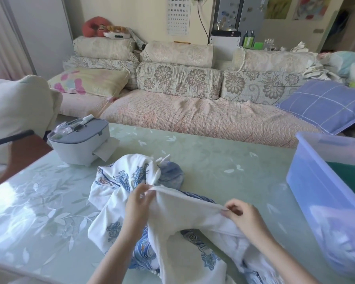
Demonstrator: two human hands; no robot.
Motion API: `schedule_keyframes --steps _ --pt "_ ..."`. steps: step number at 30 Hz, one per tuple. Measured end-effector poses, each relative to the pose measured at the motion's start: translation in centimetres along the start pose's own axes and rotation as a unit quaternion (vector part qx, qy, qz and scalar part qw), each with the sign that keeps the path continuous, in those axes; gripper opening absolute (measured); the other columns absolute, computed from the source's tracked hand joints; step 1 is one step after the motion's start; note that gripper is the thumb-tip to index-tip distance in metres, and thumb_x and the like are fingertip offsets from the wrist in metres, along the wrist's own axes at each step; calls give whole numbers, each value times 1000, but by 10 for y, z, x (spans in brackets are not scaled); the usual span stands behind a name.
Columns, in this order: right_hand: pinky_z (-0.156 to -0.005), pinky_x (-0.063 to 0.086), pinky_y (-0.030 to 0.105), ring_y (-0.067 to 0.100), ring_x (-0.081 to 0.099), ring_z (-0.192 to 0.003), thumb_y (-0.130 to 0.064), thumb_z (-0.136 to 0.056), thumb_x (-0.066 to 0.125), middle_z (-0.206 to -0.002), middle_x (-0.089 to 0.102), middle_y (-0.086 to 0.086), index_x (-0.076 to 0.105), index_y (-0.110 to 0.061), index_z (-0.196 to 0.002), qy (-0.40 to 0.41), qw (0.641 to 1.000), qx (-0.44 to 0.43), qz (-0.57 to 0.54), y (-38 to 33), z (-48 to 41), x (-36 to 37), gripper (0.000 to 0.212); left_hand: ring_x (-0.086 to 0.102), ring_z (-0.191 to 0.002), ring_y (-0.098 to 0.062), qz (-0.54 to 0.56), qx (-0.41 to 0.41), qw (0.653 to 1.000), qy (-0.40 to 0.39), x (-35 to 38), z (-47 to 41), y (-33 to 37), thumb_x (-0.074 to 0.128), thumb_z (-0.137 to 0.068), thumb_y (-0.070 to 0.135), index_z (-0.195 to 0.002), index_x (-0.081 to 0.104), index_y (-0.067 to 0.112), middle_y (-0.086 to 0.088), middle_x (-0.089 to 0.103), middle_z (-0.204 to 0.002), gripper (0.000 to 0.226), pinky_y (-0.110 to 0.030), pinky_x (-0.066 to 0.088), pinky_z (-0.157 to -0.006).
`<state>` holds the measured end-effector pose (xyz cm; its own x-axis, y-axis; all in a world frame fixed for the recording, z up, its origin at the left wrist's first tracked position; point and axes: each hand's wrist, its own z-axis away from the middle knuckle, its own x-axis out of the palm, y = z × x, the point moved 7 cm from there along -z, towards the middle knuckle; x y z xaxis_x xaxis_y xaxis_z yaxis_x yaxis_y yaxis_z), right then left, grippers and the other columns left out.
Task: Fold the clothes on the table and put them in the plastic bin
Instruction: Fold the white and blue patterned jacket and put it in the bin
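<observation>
A white garment with a blue floral print (119, 179) lies crumpled on the pale green table (39, 201). My left hand (138, 201) pinches one end of its white hem, lifted off the table. My right hand (242, 214) pinches the same hem further right, so the edge is stretched between them. A blue denim-like piece (171, 174) sits bunched behind the garment. The translucent blue plastic bin (316, 181) stands at the table's right side, with some pale folded cloth inside.
A grey-lidded tissue box (80, 142) stands at the table's back left. A sofa with floral cushions (178, 80) runs behind the table, a purple checked pillow (324, 105) at its right end. A chair back draped in cream cloth (14, 111) is on the left.
</observation>
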<state>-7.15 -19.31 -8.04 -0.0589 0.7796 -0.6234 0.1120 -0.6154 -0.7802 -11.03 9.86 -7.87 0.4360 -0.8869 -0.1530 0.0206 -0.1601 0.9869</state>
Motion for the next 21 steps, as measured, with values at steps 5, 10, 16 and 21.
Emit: schedule_keyframes --steps 5,10,16,21 --pt "-62 40 12 -8 56 -63 -7 -81 71 -64 66 -14 65 -26 -72 -96 979 -111 -141 -99 8 66 22 59 -60 -18 327 -227 912 95 -41 -5 -31 35 -100 11 -95 56 4 -10 62 -70 22 -23 51 -49" --pt "-83 47 18 1 61 -86 -18 -87 66 -98 72 -2 72 -11 -102 -256 947 -159 -111 -158 27 157 17 58 -108 -27 360 -260 884 147 -108 -34 -47 24 -101 7 -128 47 -4 -18 61 -116 37 -35 42 -96" --pt "-86 49 24 12 62 -101 -28 -89 63 -111 67 -3 65 -16 -110 -115 982 -78 -125 -142 -34 137 25 57 -87 -25 315 -251 888 222 -171 -37 -72 35 -91 6 -122 54 6 -14 58 -109 36 -36 53 -78" --pt "-74 42 25 18 56 -103 -45 -79 71 -117 57 5 51 -11 -124 -160 981 87 -70 -99 -75 159 60 64 -77 -25 243 -281 926 66 -119 -19 -51 47 -87 55 -92 65 12 -12 69 -80 47 -31 52 -69"
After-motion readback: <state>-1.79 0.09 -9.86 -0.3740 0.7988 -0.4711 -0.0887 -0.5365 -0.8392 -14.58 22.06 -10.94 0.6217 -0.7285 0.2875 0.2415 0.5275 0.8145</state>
